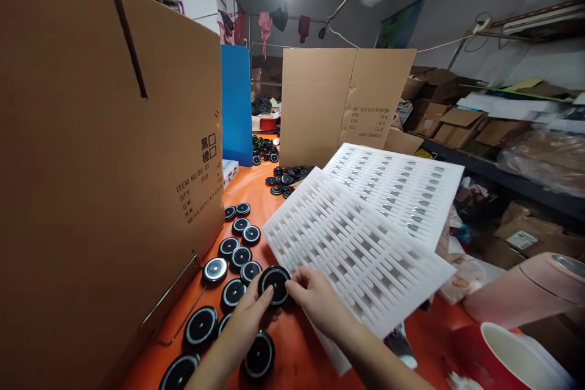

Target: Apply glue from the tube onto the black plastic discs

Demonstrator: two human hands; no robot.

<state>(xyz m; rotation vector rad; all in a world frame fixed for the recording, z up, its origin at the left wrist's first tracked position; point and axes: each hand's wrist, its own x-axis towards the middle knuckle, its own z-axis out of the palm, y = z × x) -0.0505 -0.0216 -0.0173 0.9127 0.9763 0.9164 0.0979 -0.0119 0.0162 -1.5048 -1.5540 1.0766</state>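
Currently the left hand [254, 309] pinches a black ringed disc [274, 276] between thumb and fingers over the orange counter [301, 350], left of the near foam sheet [338, 228], while the right hand [319, 300] presses its fingers together at the disc's right rim.

My head camera is looking forward and down, close above my left hand [250, 309] and right hand [316, 296].
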